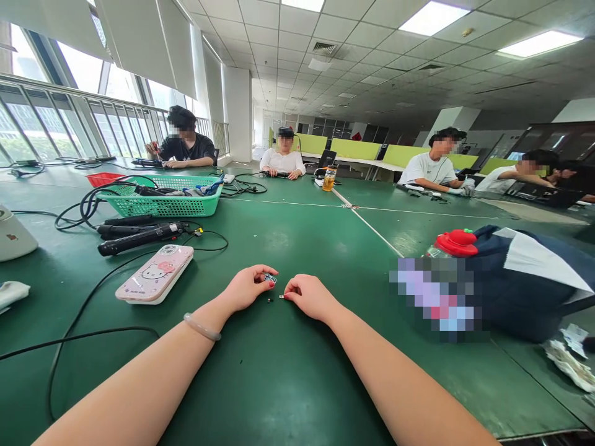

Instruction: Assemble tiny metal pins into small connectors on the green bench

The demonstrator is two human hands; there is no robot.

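Between the thumb and fingers of my left hand (246,287) is a small circuit board (270,279), bluish with light parts on it. My right hand (312,295) is closed in a pinch at the tabletop, its fingertips on a tiny light-coloured piece (281,297) too small to name. Just left of that piece, a tiny dark part (270,301) lies on the green table (297,378). The two hands are close together but apart. A pale bangle (202,327) circles my left wrist.
A pink phone (155,272) lies to the left, beyond it black handheld sticks (139,235), cables and a green basket (171,204). On the right are a red-lidded bottle (455,243) and a dark blue bag (525,291). Several people sit around the table.
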